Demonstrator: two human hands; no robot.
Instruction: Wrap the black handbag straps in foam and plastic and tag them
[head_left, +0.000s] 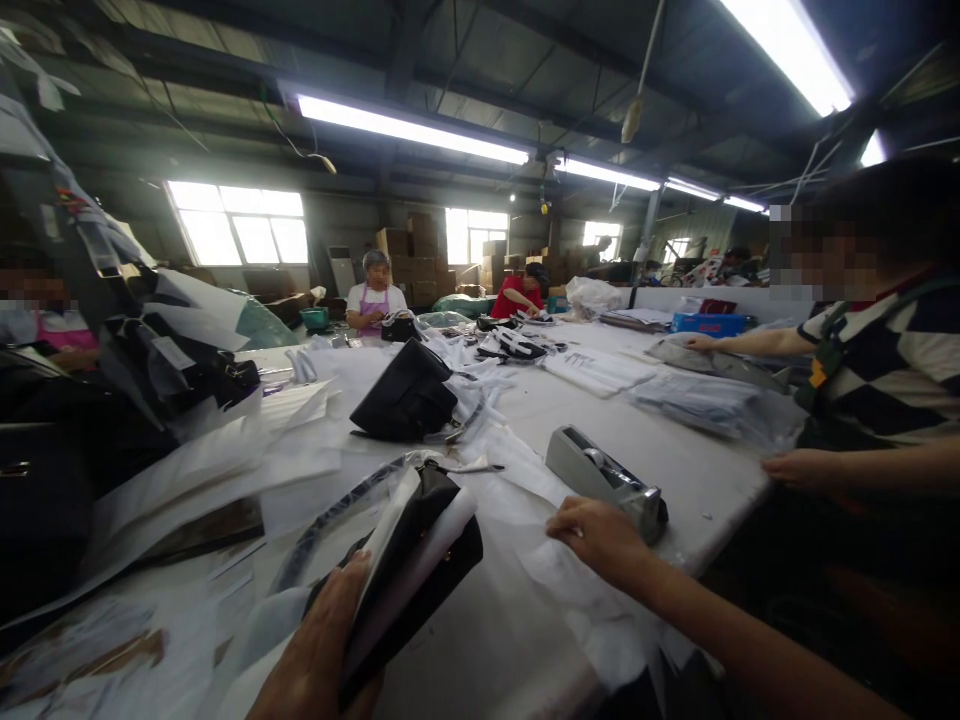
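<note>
My left hand (330,640) grips a black bag (409,565) with white paper stuffed in its mouth, holding it just above the white table (697,480). My right hand (600,535) rests with curled fingers on a thin white sheet (570,580), right beside a grey tape dispenser (604,475). Whether those fingers pinch anything is unclear. Another black bag (409,395) sits farther up the table among loose white wrapping.
A co-worker in a checked top sits at my right, one hand (791,468) on the table edge, the other on packed bags (709,400). Black bags and plastic sheets pile up at left (172,370). Two people work at the far end near cardboard boxes (409,255).
</note>
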